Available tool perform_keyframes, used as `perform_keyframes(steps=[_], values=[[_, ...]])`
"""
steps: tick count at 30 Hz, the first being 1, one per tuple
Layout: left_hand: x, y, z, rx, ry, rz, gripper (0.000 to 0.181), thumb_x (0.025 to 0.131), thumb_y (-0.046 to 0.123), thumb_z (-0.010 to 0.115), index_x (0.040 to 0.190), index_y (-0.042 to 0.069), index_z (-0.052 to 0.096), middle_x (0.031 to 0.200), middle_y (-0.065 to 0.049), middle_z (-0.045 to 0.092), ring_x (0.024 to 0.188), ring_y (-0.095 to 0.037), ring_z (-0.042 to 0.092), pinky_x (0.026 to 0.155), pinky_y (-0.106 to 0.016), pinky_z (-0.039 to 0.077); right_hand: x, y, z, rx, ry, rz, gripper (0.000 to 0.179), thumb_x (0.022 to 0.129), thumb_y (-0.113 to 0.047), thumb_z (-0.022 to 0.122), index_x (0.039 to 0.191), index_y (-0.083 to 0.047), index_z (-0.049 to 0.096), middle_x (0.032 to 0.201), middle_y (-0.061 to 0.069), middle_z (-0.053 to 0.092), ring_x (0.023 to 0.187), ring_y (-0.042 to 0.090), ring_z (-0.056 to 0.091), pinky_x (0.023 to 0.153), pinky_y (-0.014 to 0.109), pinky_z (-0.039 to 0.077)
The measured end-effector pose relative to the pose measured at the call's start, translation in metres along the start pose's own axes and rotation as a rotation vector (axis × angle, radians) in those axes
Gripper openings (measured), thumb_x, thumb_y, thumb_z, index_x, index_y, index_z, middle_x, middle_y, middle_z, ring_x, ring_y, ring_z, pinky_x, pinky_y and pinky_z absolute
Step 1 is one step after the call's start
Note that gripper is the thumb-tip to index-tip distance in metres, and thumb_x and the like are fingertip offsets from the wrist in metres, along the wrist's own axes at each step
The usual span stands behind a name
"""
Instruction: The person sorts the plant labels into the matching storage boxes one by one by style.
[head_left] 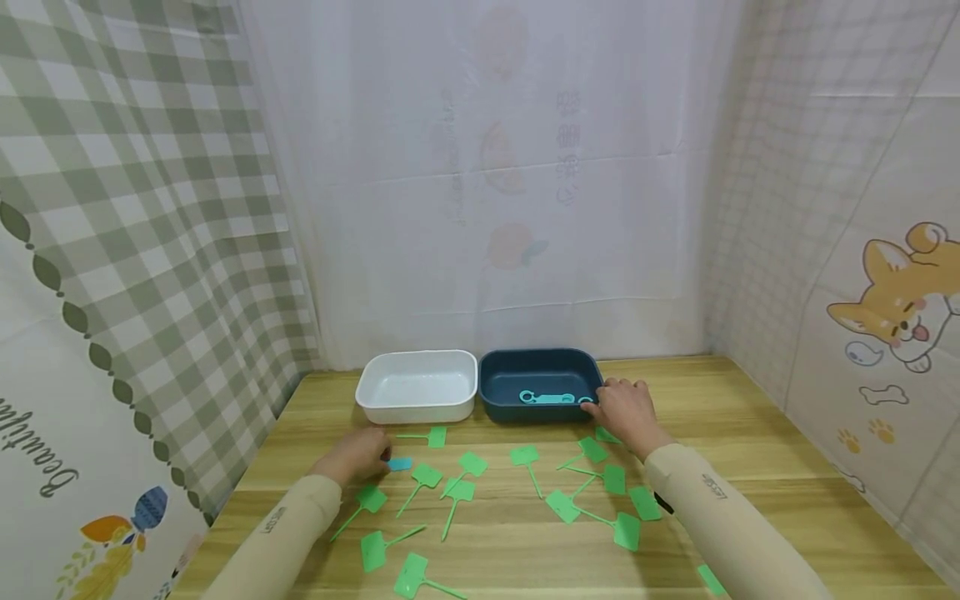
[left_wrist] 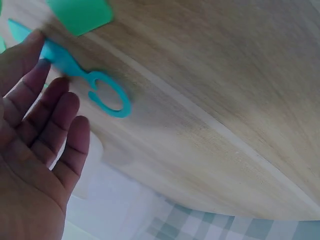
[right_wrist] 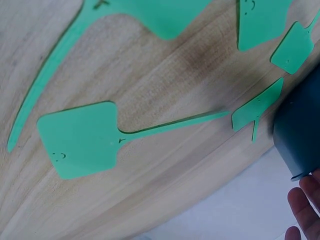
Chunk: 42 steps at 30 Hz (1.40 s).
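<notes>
My left hand [head_left: 365, 452] is low over the wood table, in front of the white bin. Thumb and index finger pinch a blue tag [left_wrist: 62, 59] with an open ring at one end; the other fingers stay loosely bent. My right hand [head_left: 628, 412] is at the front right corner of the dark blue bin [head_left: 517, 412], its thumb over the rim. In the right wrist view, relaxed fingers [right_wrist: 302, 207] show right at the bin's edge, with the thumb out of frame. Inside this bin lies a turquoise ringed tag [head_left: 551, 398], and another ring shows near the thumb.
The white bin [head_left: 420, 414] stands directly left of the dark one. Several green stake labels [head_left: 626, 531] lie scattered across the table [head_left: 525, 567], some under the right forearm. Hanging cloths [head_left: 495, 250] close off the back and both sides.
</notes>
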<state>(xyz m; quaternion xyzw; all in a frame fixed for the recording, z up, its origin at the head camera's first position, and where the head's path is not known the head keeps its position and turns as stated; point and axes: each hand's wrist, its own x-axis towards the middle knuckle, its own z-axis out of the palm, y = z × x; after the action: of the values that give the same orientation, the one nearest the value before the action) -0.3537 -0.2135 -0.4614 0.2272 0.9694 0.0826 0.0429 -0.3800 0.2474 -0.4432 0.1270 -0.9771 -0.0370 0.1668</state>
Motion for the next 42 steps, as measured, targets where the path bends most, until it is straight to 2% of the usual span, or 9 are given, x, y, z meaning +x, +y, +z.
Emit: perform_keyframes(steps=[3,6,10,15,20,28,33,38,42], values=[[-0.001,0.0,-0.001,-0.059,-0.031,-0.03,0.017,0.078,0.003,0.075,0.071,0.012,0.063,0.068,0.005,0.057,0.066,-0.014,0.052,0.065,-0.035,0.049,0.0,0.0,0.0,-0.005,0.0,-0.001,0.041,0.092,-0.045,0.068,0.083,-0.005,0.069,0.081,0.009,0.062,0.074,0.032,0.061,0.068,0.048,0.045],[-0.003,-0.002,-0.003,-0.099,-0.037,-0.051,0.012,0.078,0.005,0.077,0.082,0.008,0.066,0.078,0.002,0.061,0.075,-0.019,0.058,0.072,-0.039,0.051,0.0,0.001,0.0,-0.002,-0.002,-0.001,0.041,0.092,-0.045,0.067,0.082,-0.006,0.069,0.08,0.009,0.062,0.074,0.031,0.06,0.068,0.049,0.045],[-0.006,-0.007,-0.003,-0.09,-0.015,-0.073,0.025,0.077,0.012,0.084,0.094,0.002,0.069,0.086,-0.002,0.064,0.082,-0.022,0.06,0.078,-0.042,0.052,0.001,0.001,0.0,-0.004,0.001,-0.004,0.041,0.091,-0.046,0.067,0.082,-0.005,0.069,0.081,0.01,0.062,0.074,0.032,0.06,0.068,0.049,0.045],[-0.008,-0.011,-0.002,-0.033,0.012,-0.045,0.025,0.076,0.01,0.084,0.065,0.009,0.062,0.061,0.004,0.048,0.059,-0.013,0.042,0.056,-0.031,0.037,0.002,0.002,0.0,-0.009,-0.001,-0.002,0.041,0.092,-0.046,0.067,0.084,-0.005,0.07,0.083,0.011,0.063,0.075,0.032,0.06,0.069,0.049,0.045],[-0.007,-0.007,-0.005,0.009,0.032,-0.039,0.027,0.074,0.007,0.084,0.064,0.011,0.059,0.063,0.004,0.051,0.06,-0.014,0.044,0.058,-0.034,0.042,0.001,0.003,0.0,-0.013,0.006,-0.005,0.042,0.091,-0.046,0.067,0.083,-0.005,0.07,0.082,0.01,0.063,0.074,0.031,0.061,0.068,0.048,0.045],[-0.006,-0.01,-0.009,-0.177,-0.093,-0.195,0.017,0.075,0.005,0.074,0.066,0.011,0.061,0.064,0.002,0.057,0.057,-0.013,0.05,0.054,-0.027,0.043,0.0,0.003,-0.001,0.0,0.007,-0.004,0.041,0.091,-0.046,0.068,0.084,-0.005,0.07,0.082,0.01,0.063,0.075,0.032,0.061,0.068,0.049,0.045],[-0.007,-0.012,-0.009,-0.224,-0.108,-0.236,0.018,0.076,0.006,0.075,0.071,0.01,0.058,0.069,-0.001,0.057,0.058,-0.015,0.053,0.056,-0.029,0.044,0.001,0.004,0.0,0.003,0.009,-0.013,0.041,0.091,-0.045,0.069,0.083,-0.005,0.07,0.081,0.01,0.062,0.074,0.032,0.061,0.068,0.049,0.045],[-0.006,-0.014,-0.006,-0.25,-0.057,-0.179,0.018,0.074,0.0,0.071,0.071,0.01,0.056,0.068,0.0,0.053,0.058,-0.014,0.049,0.054,-0.028,0.04,0.0,0.004,0.0,0.004,0.004,-0.007,0.041,0.091,-0.046,0.068,0.083,-0.005,0.07,0.084,0.011,0.064,0.076,0.033,0.061,0.07,0.05,0.045],[0.001,-0.013,-0.012,-0.318,0.011,-0.009,0.019,0.077,-0.004,0.072,0.071,0.008,0.059,0.066,0.004,0.054,0.06,-0.01,0.048,0.056,-0.025,0.041,0.0,0.003,0.0,0.015,-0.014,-0.006,0.04,0.092,-0.045,0.067,0.083,-0.006,0.069,0.086,0.01,0.064,0.077,0.032,0.061,0.071,0.05,0.045]])
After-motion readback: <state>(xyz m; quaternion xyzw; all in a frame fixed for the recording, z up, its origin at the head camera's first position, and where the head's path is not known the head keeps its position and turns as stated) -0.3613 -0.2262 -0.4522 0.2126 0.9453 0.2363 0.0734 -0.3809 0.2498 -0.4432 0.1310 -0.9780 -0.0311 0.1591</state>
